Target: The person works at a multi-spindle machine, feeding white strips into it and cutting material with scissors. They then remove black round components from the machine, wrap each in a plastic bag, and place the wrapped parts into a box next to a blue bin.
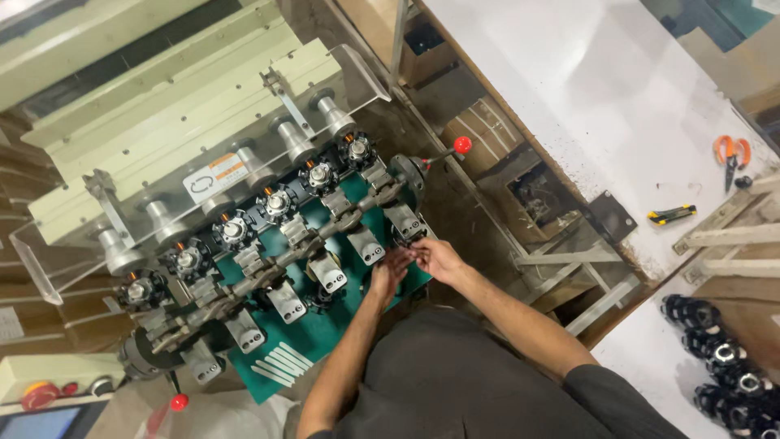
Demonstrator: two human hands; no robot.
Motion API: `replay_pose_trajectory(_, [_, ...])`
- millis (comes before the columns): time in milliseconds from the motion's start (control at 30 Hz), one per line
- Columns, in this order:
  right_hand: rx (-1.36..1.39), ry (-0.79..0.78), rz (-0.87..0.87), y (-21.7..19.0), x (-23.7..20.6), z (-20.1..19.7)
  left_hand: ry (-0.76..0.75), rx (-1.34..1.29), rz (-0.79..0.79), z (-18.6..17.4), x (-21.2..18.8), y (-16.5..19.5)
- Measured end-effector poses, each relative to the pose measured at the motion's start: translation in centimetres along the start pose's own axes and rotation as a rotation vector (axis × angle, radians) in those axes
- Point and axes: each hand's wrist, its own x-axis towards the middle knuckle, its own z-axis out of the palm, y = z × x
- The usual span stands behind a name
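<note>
Together, left hand and right hand pinch a small dark part between fingertips.

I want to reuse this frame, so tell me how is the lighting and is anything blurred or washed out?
Head view: the white table is nearly blown out by glare; the winding machine is evenly lit and fairly sharp; both hands look slightly soft; corners fall dark.

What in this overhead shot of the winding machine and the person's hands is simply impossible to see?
Head view:
- What the left hand and right hand pinch: too small, covered by fingers.
- Each hand's grip: unclear.
- Black ring-shaped parts: cut off by the right edge.
- Red round button: partly cut by the bottom edge.
</note>
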Motion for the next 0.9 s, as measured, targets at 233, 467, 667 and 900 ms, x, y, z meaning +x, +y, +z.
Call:
replay_pose_trajectory(233, [0.001,-0.032,0.122,-2.6,-0.7,0.8,-0.128,-0.621,0.211,7.2,4.3,1.4])
replay_pose_trajectory(467, [0.052,-0.020,0.252,-2.9,0.0,0.5,-0.158,-0.395,0.332,7.7,3.0,3.6])
replay_pose_trajectory(667, [-0.049,-0.045,0.155,-3.0,-0.6,0.6,-0.134,-0.419,0.223,7.4,2.5,4.1])
replay_pose_trajectory(900, [-0.462,-0.255,0.124,-1.2,-3.9,2.0,0.640,1.710,0.317,-2.4,-5.8,3.8])
